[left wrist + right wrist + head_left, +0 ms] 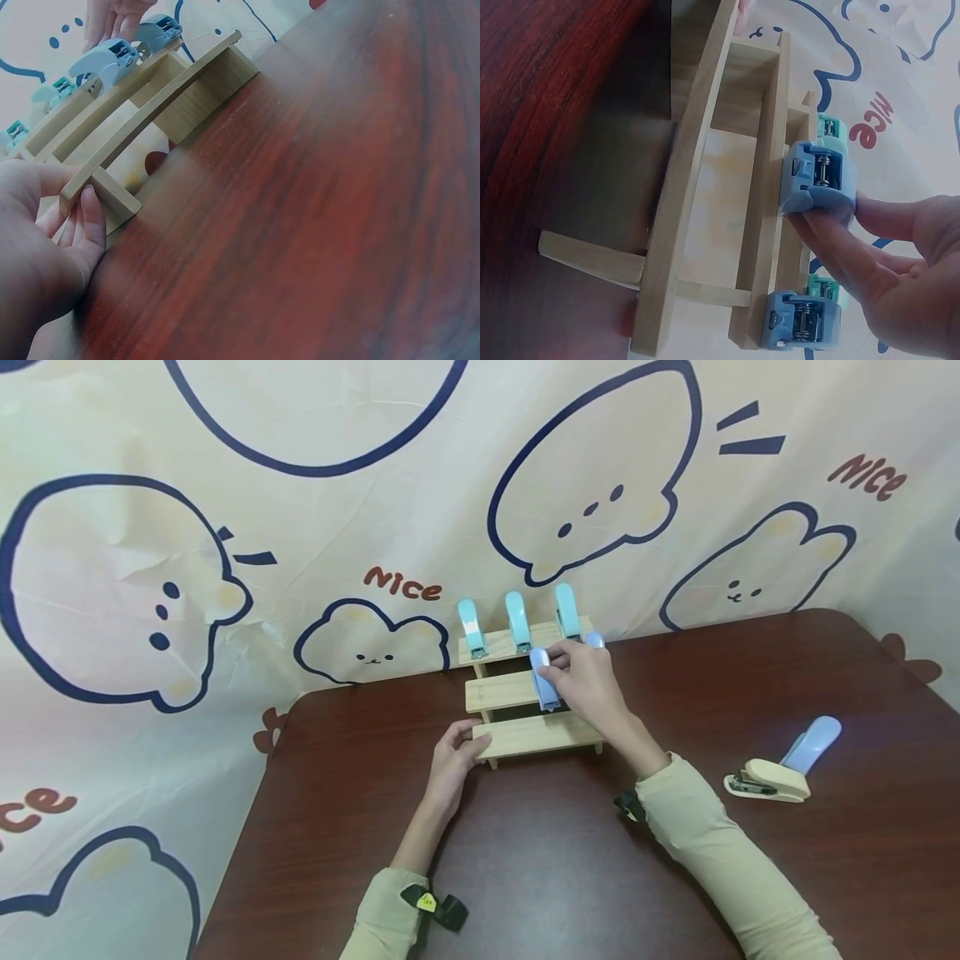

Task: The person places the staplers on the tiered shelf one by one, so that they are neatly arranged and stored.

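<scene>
A wooden three-step rack [536, 737] stands at the back of the table. Its left end, on the lowest step, is gripped between the thumb and fingers of my left hand [457, 756]. My right hand [588, 681] pinches a blue stapler [543, 679] at the middle step. In the right wrist view this blue stapler [821, 180] sits between thumb and fingers. Another blue stapler [802, 321] is at the right end of that step, mostly hidden behind my hand in the head view. Three turquoise staplers [517, 621] line the top step.
To the right on the brown table [547, 860] lie a cream stapler [768, 779] and a blue stapler [813, 743] touching or overlapping it. A printed cloth [360, 527] hangs behind the rack, close to the table's back edge.
</scene>
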`<action>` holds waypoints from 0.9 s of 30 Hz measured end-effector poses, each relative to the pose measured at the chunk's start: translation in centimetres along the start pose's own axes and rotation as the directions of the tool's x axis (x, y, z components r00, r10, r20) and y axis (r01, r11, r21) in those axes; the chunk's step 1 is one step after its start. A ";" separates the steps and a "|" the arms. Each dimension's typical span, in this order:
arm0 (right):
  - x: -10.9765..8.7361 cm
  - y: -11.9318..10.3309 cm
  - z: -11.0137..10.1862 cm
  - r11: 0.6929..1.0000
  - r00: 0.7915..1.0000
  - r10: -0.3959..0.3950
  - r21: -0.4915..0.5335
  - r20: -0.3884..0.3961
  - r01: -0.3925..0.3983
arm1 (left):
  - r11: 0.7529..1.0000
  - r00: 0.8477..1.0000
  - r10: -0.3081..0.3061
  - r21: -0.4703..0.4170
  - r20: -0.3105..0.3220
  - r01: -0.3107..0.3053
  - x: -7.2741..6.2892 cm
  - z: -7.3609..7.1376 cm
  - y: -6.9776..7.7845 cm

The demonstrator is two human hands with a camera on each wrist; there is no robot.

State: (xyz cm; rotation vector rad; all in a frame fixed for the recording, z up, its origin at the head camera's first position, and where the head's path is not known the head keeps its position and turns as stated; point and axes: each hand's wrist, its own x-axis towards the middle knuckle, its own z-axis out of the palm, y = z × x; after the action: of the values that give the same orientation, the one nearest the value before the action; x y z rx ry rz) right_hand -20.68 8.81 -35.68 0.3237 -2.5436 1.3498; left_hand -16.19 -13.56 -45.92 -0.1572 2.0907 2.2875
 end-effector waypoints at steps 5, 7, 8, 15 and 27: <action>0.0 0.0 0.1 1.000 1.000 0.018 0.023 0.001 -0.018 | 1.000 1.000 -0.001 0.002 -0.004 0.001 0.0 0.0 0.0; 0.1 0.0 0.1 0.999 1.000 0.024 0.033 -0.002 -0.024 | 1.000 1.000 -0.003 0.005 -0.005 0.003 0.0 0.0 0.0; 0.1 0.1 0.2 0.999 1.000 0.023 0.035 -0.005 -0.023 | 1.000 1.000 -0.005 0.004 -0.005 0.006 0.0 0.0 0.0; 0.2 0.3 0.3 0.999 1.000 0.022 0.038 -0.015 -0.021 | 1.000 1.000 -0.004 -0.002 -0.001 0.004 -0.1 0.1 0.1; 0.3 0.4 -0.1 0.999 1.000 -0.004 0.039 -0.009 0.004 | 1.000 1.000 0.004 -0.010 0.007 -0.004 0.0 -0.1 -0.2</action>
State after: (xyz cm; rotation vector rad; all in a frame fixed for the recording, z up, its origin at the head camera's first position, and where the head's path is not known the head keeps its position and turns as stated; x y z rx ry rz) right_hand -21.03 9.07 -35.82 0.3290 -2.5113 1.3974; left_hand -16.20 -13.63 -46.08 -0.1449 2.0787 2.2972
